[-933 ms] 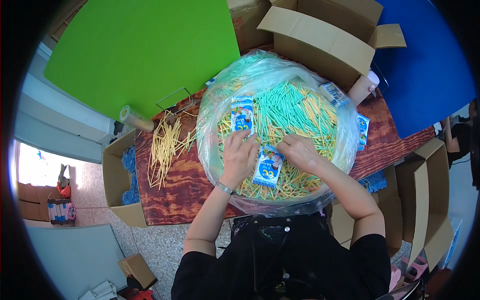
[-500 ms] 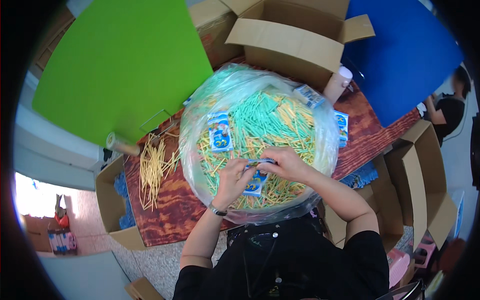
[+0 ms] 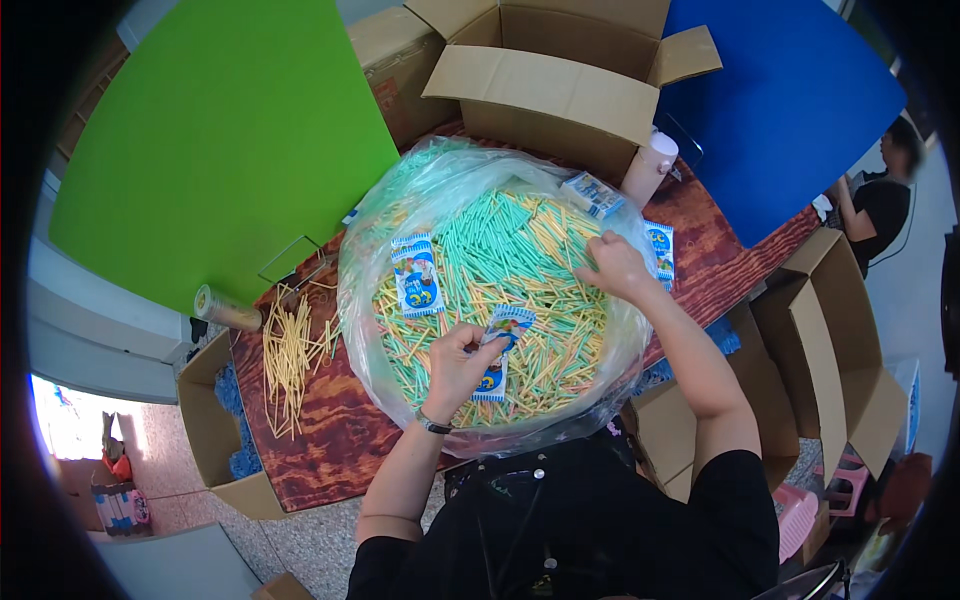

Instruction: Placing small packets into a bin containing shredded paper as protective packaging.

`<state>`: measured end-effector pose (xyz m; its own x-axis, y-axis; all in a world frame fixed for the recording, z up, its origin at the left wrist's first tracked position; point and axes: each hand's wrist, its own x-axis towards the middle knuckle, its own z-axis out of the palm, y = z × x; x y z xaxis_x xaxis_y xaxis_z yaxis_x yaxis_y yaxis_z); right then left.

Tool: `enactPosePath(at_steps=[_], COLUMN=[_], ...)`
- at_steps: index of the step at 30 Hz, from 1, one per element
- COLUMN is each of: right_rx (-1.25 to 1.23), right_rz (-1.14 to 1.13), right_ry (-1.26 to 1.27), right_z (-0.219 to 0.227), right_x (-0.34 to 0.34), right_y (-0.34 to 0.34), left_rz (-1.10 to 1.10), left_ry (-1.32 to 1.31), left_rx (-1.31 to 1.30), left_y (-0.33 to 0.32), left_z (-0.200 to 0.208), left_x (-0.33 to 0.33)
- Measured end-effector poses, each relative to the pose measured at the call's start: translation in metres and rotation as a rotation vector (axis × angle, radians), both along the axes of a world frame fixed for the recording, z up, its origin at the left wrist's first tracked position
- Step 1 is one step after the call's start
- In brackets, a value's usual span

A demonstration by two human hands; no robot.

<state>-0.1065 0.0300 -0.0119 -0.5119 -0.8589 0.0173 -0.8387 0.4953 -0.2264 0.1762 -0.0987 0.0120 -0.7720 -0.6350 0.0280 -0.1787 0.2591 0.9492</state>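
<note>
A wide, crinkled clear plastic bag (image 3: 380, 330) is spread over a dark wood-grain table (image 3: 330, 440) and is filled with a loose heap of thin green and yellow sticks (image 3: 520, 270). A small flat blue-and-white packet (image 3: 497, 350) is pinched at its upper end by the left hand (image 3: 455, 365), fingers closed on it, at about 6 o'clock in the heap. The right hand (image 3: 615, 268) is laid on the sticks at about 3 o'clock, fingers curled down into them; whether any are gripped cannot be told. A band is worn on the left wrist.

1 more packet of the same kind (image 3: 417, 277) lies flat on the sticks at 9 o'clock from the heap's middle. Another (image 3: 592, 193) rests at the bag's rim at 1 o'clock, and a 4th (image 3: 660, 250) lies on the table just outside the bag at 3 o'clock.

A loose bundle of pale yellow sticks (image 3: 290, 355) is scattered on the wood at 9 o'clock of the bag, with a paper-wrapped roll (image 3: 225, 310) beyond it. An open corrugated carton (image 3: 560, 75) stands at 12 o'clock, with a white cylinder (image 3: 650, 165) beside it. A smooth green board (image 3: 220, 140) lies at 10 o'clock and a blue board (image 3: 790, 100) at 2 o'clock. Further cartons (image 3: 830, 330) stand at 4 o'clock. Another person (image 3: 880, 200) is seen at the far right edge.
</note>
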Motion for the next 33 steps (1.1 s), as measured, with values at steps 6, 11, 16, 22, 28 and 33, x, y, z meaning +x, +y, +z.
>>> enactPosePath(at_steps=[6, 11, 16, 22, 28, 33], right_rx=[0.122, 0.192, 0.286, 0.029, -0.401, -0.091], right_rz=[-0.066, -0.011, 0.018, 0.068, -0.019, 0.299], right_ry=[-0.016, -0.037, -0.013, -0.274, -1.549, -1.166], right_z=[-0.014, -0.017, -0.010, 0.019, 0.035, 0.095], right_x=[0.011, 0.007, 0.003, -0.002, 0.017, 0.043], right_y=[-0.013, -0.013, -0.012, 0.003, 0.008, 0.000], left_rz=[0.008, 0.032, 0.039, 0.065, 0.090, 0.163], left_ry=[-0.030, 0.009, 0.034, 0.056, 0.077, 0.174], left_rx=[-0.044, -0.020, 0.030, 0.036, 0.081, -0.156], left_y=[-0.008, -0.004, -0.004, -0.014, -0.006, -0.003], left_z=[-0.010, -0.006, -0.007, -0.023, -0.019, -0.012], left_x=[0.004, 0.000, -0.001, 0.003, -0.002, -0.008])
